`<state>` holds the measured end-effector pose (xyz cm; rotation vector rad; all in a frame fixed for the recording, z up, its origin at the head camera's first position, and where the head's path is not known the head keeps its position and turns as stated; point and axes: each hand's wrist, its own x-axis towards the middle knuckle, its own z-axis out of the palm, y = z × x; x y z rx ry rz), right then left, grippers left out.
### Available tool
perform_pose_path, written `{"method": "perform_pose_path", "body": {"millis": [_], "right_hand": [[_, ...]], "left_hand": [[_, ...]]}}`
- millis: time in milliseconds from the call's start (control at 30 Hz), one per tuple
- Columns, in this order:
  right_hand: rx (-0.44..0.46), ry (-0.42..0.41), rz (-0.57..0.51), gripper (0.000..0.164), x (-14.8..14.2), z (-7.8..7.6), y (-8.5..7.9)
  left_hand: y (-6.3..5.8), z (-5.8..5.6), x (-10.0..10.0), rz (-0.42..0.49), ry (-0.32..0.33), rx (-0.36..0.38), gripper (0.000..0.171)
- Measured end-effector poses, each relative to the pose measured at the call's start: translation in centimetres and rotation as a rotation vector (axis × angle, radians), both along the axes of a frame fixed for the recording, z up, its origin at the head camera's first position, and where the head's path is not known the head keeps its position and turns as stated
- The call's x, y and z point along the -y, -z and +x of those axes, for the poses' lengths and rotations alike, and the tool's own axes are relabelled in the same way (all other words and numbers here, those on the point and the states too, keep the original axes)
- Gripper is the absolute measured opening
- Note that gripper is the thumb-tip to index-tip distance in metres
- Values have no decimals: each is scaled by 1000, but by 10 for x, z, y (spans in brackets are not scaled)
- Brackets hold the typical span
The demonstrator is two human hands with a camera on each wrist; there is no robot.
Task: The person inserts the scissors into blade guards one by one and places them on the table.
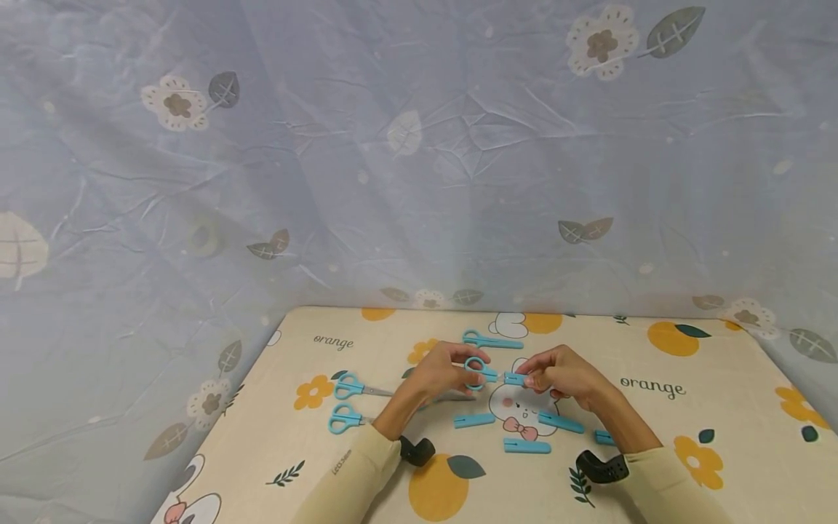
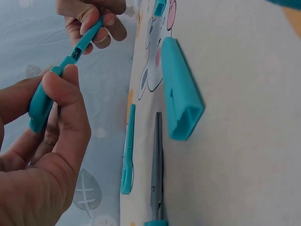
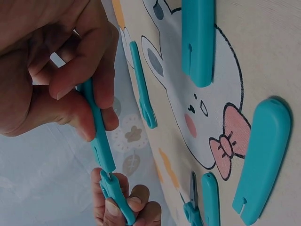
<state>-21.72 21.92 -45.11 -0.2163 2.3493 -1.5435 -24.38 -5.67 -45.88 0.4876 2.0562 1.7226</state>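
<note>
My left hand [image 1: 445,372] holds a pair of scissors [image 1: 488,375] by its light-blue handles. A matching blade cover [image 1: 515,379] is pinched between the thumb and fingers of my right hand [image 1: 568,375]. The scissors' blades run into the mouth of the cover, and only a short bit of metal shows between cover and handles. In the right wrist view, the cover [image 3: 101,146] lines up with the handles [image 3: 115,195], nearly meeting them. Both hands are raised over the table.
Covered scissors [image 1: 500,343] lie behind the hands. Bare scissors [image 1: 353,388] and another bare pair [image 1: 347,418] lie left; a blade [image 1: 458,397] shows beside the left wrist. Several loose covers [image 1: 527,446] lie in front on the patterned tablecloth [image 1: 314,466]. A curtain [image 1: 419,218] hangs behind.
</note>
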Motion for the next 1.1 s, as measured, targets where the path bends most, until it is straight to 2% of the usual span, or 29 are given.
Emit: {"method": "perform_pose_path", "body": {"millis": [267,667,967,1100], "right_hand": [[-20,2,10,29,1,-2,3],[53,-24,-25,31,-1,-3,3],[-8,-18,-2,29,2,-2,3],[6,-1,11,27,3,-3,2]], "left_hand": [[3,0,-1,24,-21,61,36],[-1,4,-5,-42,-10,-46,33],[-1,5,-9,-14,-42,-12,33],[1,5,-10,-15,-44,-5,34]]}}
